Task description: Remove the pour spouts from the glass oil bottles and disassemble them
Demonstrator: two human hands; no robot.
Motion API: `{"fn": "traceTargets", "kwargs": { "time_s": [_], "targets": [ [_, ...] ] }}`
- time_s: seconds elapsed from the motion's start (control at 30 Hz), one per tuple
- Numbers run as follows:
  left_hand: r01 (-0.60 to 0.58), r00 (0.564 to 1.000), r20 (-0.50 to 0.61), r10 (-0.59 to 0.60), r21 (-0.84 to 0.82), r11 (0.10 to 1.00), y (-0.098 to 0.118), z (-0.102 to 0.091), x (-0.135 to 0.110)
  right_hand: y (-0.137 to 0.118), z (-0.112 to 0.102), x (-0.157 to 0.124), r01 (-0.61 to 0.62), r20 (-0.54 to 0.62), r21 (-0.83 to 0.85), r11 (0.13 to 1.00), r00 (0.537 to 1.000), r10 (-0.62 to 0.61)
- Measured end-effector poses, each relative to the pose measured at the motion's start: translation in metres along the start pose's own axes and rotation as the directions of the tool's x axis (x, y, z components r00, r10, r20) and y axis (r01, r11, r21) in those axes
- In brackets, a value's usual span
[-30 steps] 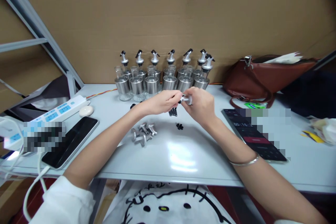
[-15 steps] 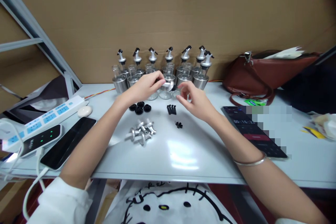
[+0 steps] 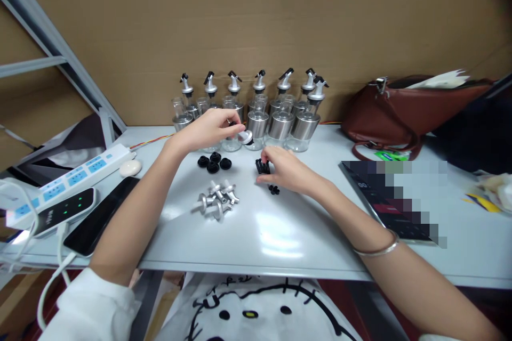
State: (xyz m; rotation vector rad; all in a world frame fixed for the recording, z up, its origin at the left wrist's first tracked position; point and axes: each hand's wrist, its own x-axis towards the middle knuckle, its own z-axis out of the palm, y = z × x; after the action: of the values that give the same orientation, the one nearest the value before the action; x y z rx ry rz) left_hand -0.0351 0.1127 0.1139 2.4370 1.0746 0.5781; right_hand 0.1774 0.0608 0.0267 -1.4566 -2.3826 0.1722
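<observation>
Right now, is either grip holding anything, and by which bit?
The left grip holds a silver spout by its narrow end; the right grip is at the black levers, hold unclear.

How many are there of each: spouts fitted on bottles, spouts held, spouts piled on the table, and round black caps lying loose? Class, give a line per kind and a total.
Fitted spouts: 7
Held spout, in the left hand: 1
Piled spouts: 4
Black caps: 4
Total: 16
</observation>
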Motion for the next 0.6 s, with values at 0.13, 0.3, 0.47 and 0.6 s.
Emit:
{"fn": "traceTargets", "kwargs": {
  "time_s": [0.13,0.3,0.47,0.6],
  "targets": [
    [-0.005,1.0,0.019,0.004,0.029,1.0,-0.001,0.002,0.001,-0.001,0.0,0.0,-0.009,0.012,-0.021,1.0,1.0,0.009],
    [-0.008,0.995,0.104,0.002,0.055,0.998,0.001,0.004,0.0,0.007,-0.008,0.004,-0.043,-0.104,0.046,0.998,0.993,0.048],
    [-0.03,0.979,0.204,0.028,0.007,1.0,0.002,0.008,0.001,0.015,-0.019,0.002,-0.041,-0.048,0.091,0.995,0.998,0.045],
    [-0.037,0.973,0.228,0.036,0.001,0.999,0.003,0.012,0.002,0.022,-0.024,-0.001,-0.046,0.0,0.154,0.987,0.999,0.047]
  ]
}}
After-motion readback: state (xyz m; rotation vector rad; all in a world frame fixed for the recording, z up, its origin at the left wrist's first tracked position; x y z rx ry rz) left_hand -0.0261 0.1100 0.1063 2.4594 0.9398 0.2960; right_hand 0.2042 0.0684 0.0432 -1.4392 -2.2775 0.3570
